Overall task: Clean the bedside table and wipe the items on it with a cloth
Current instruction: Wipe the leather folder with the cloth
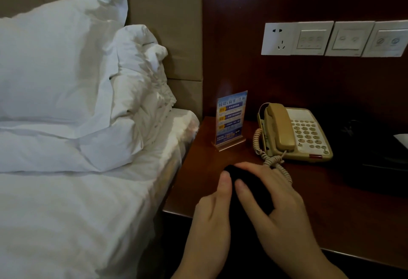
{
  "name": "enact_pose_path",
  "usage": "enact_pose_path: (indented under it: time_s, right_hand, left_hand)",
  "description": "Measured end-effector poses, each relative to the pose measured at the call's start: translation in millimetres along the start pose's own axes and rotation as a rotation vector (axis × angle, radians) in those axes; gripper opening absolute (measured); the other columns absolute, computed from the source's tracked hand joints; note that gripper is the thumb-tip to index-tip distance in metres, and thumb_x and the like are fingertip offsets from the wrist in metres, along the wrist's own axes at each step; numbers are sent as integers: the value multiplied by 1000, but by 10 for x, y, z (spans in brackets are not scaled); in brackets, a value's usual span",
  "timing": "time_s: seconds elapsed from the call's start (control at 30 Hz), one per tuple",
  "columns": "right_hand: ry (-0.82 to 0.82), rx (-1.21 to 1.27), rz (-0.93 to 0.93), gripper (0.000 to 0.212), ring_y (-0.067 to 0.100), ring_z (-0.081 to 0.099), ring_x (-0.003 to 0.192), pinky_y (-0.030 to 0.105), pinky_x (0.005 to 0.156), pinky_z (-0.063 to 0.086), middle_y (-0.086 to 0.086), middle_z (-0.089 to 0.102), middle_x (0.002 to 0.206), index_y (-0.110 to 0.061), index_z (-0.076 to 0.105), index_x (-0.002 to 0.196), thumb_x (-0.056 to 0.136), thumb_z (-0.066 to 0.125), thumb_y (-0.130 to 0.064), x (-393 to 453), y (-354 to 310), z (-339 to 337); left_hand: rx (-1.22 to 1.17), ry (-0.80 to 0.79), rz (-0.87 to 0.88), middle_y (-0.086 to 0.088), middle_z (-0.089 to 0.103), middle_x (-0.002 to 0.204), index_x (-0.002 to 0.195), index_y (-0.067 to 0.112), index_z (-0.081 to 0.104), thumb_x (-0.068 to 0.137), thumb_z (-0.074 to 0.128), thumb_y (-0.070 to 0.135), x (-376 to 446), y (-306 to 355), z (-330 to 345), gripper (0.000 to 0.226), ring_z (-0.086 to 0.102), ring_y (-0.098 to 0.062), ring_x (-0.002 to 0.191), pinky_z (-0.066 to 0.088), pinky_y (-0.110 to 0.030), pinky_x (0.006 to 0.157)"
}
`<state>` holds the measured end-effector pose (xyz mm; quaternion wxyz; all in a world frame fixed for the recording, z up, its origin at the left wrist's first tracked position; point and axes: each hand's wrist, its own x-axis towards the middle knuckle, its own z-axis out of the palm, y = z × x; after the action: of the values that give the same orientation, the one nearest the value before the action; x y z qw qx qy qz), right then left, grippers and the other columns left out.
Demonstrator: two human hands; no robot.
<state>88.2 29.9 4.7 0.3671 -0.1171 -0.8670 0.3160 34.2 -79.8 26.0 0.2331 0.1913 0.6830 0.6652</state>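
A dark cloth (250, 192) lies bunched on the reddish-brown bedside table (198, 181) near its front left corner. My right hand (278, 210) grips the cloth, fingers arched over its top and thumb pressed on its near side. My left hand (210, 214) lies against the cloth's left edge, one straight fingertip touching it. Behind the hands stands a blue printed sign in a clear holder (230, 118). To the right of the sign sits a beige corded telephone (298, 133); its coiled cord (276, 164) runs down to my right fingers.
A bed with white sheets (77, 212) and pillows (55, 69) borders the table's left side. A dark box-like item (375, 159) sits at the table's right end. White socket and switch plates (331, 39) line the dark wood wall panel.
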Motion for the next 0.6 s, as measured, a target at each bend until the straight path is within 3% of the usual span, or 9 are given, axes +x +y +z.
enact_pose_path:
  time_s: [0.1,0.2,0.23,0.3,0.4,0.43,0.47,0.53,0.6]
  right_hand:
    - [54,-43,56,22,-9,51,111,23,91,46,-36,55,111,-50,57,117,96,50,-52,89,182,-92]
    - [73,17,170,23,-15,46,114,24,95,43,-40,51,112,-54,55,114,92,53,-49,156,274,-167]
    - [83,10,158,25,-16,44,116,19,95,39,-42,50,114,-53,55,115,91,52,-50,140,262,-161]
    - [93,-53,92,25,-14,43,119,9,94,32,-42,48,118,-51,56,117,93,50,-51,74,175,-95]
    - [56,-104,-43,28,-7,48,118,3,99,27,-30,54,124,-40,63,120,96,51,-47,-40,9,51]
    - [42,-103,-78,31,-6,50,116,2,100,25,-27,56,125,-36,64,120,94,51,-46,-55,-25,75]
    - [27,-101,-97,32,-6,51,115,2,99,25,-25,56,126,-35,65,121,94,51,-46,-49,-43,83]
    - [7,-113,-86,32,-7,49,117,7,97,32,-29,54,126,-40,61,123,94,50,-48,1,-14,58]
    - [45,-103,-2,26,-9,47,117,15,97,37,-33,54,119,-46,58,121,97,51,-49,62,90,-7]
  left_hand:
    - [-89,111,-85,22,60,44,71,23,60,100,38,48,95,60,-54,44,57,17,51,37,0,50]
    - [-153,164,-146,13,66,96,109,22,64,78,31,76,204,-5,-131,70,53,6,77,33,-12,65]
    - [-157,213,-166,12,64,102,114,24,62,77,30,78,201,17,-137,73,51,5,80,32,-13,64]
    - [-137,205,-166,12,68,91,108,20,66,90,32,69,193,-39,-129,62,60,2,79,36,-11,58]
    - [-69,183,-75,9,68,110,116,22,63,100,32,55,124,-134,-64,48,59,-15,122,37,-6,58]
    - [-64,196,-38,14,65,103,108,28,60,101,32,52,112,-153,-59,38,58,-14,124,37,-1,58]
    - [-89,161,-25,16,69,86,97,28,62,102,33,49,119,-147,-71,37,66,-5,110,38,1,55]
    - [-139,111,-55,13,69,55,74,21,68,102,36,45,147,-62,-86,49,67,10,63,38,0,47]
    - [-121,57,-72,16,66,48,69,17,67,100,37,46,147,16,-102,52,61,11,48,39,-1,44]
